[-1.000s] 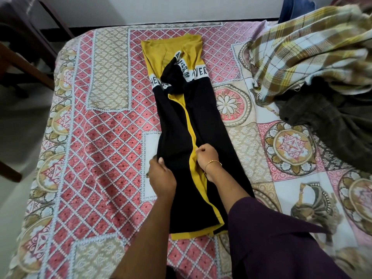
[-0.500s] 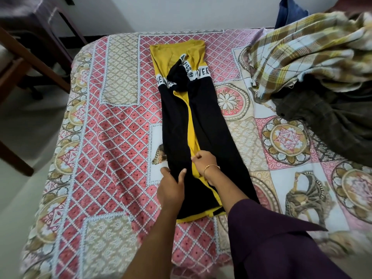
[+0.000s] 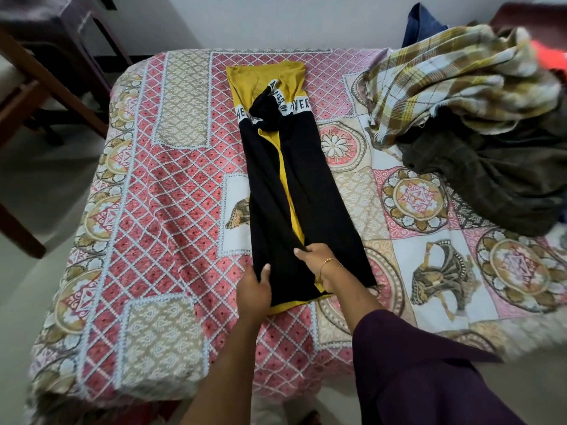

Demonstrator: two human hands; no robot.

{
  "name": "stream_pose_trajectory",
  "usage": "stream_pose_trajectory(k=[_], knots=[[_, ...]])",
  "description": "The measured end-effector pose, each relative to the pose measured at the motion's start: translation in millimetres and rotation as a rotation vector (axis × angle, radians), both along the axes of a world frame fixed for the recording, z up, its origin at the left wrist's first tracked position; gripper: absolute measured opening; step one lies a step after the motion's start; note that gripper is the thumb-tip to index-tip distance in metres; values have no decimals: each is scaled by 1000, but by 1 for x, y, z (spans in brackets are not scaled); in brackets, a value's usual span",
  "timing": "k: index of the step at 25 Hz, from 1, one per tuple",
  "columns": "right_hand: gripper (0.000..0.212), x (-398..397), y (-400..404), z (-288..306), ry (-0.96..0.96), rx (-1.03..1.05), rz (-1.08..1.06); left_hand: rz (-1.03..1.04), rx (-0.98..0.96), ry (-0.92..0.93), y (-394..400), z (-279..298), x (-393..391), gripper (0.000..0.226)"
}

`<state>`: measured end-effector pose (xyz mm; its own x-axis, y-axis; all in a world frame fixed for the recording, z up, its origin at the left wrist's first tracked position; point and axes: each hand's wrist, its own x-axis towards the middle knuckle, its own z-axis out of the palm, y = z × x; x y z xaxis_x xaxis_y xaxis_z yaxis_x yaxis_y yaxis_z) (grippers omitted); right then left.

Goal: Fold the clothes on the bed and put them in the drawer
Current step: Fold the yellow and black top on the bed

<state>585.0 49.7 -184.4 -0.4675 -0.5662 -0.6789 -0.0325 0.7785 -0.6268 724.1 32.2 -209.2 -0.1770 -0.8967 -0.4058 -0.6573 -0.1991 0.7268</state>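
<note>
A black and mustard-yellow T-shirt (image 3: 313, 185) lies on the bed (image 3: 171, 216), folded lengthwise into a long strip with its sleeves tucked in and a white lettered band near the far end. My left hand (image 3: 254, 289) grips the strip's left edge near the bottom hem, thumb on top of the black cloth. My right hand (image 3: 319, 260), with a thin bangle at the wrist, pinches the inner black flap beside the yellow stripe.
A heap of unfolded clothes sits at the bed's far right: a yellow-white plaid cloth (image 3: 454, 81) over a dark olive garment (image 3: 497, 182), with blue fabric (image 3: 420, 23) behind. Wooden chair legs (image 3: 46, 87) stand on the floor to the left.
Both hands have slid down the strip toward the bottom hem. The head has pulled back, so more of the bed's near edge shows.
</note>
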Motion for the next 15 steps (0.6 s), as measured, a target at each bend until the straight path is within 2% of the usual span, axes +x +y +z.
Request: stream_pose_trajectory(k=[2, 3, 4, 6, 8, 9, 11, 13, 15], knots=[[37, -5, 9, -3, 145, 74, 53, 38, 20, 3, 7, 0, -1, 37], [31, -6, 13, -3, 234, 113, 102, 48, 39, -38, 8, 0, -1, 38], [25, -7, 18, -3, 305, 139, 138, 49, 59, -92, 8, 1, 0, 39], [31, -6, 27, -1, 424, 198, 222, 1, 64, -236, 8, 1, 4, 44], [30, -4, 36, 0, 629, 207, 346, -95, 1, -384, 11, 5, 3, 46], [28, -5, 40, 0, 738, 185, 358, -117, -34, -416, 12, 7, 1, 48], [29, -9, 45, -3, 885, 153, 221, -91, -70, -408, 16, 12, -4, 53], [39, -19, 51, -5, 867, 225, 53, -28, -90, -340, 17, 14, -6, 54], [48, -29, 54, -5, 752, 315, 20, -29, -98, -206, 15, 12, -3, 40]])
